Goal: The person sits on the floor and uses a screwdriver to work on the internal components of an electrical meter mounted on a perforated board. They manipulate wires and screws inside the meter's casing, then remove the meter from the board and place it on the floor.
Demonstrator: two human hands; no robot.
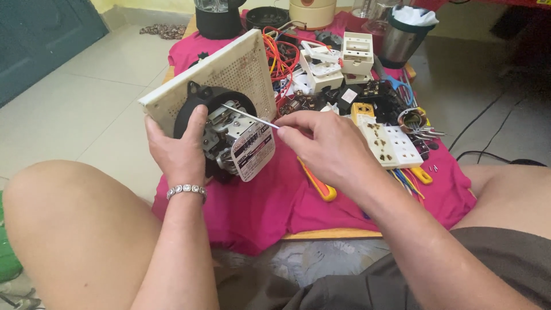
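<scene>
Bare knees flanking both forearms, nearest of all. Left hand wrapped around a cream perforated panel with black motor assembly, tilted up off the bench. Right hand pinching a thin metal probe, tip on the motor's metal parts. Just beyond the right hand: white socket strip, loose sockets, tangled wires on pink cloth. Farther back, steel cup stuffed with white cloth, blender jar base.
</scene>
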